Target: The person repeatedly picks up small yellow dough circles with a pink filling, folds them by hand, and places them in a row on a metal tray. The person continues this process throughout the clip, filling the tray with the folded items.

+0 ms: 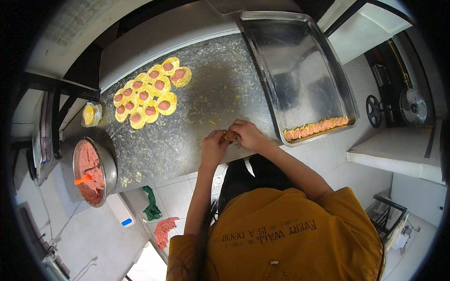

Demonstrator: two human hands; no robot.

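The head view looks down on a flour-dusted steel worktop (206,107); on its right side lies a big metal tray (300,70), bare but for a single row of folded dumplings (316,127) along its near edge; at the left end of the worktop sits a round metal bowl (111,171) of pink meat filling (90,171) with an orange spoon (83,179) stuck in it; further back on the worktop a cluster of yellow round wrappers (149,91), each with a dab of pink filling in the middle, lies overlapping, well apart from the hands; a small tub with yellow contents (90,114) stands just beyond the bowl. At the near edge of the worktop the two hands meet; the left hand (214,144) and the right hand (248,135) are both curled around one small dumpling (229,136), fingers pinching it between them, so little of it shows. Judging by that grip, the step in hand is folding and sealing one filled wrapper; the row on the tray suggests only a small part of the batch is done. The next move would call for setting this piece beside the row on the tray, then a reach across to the filled wrappers, lifting one without tearing it or spilling its filling.
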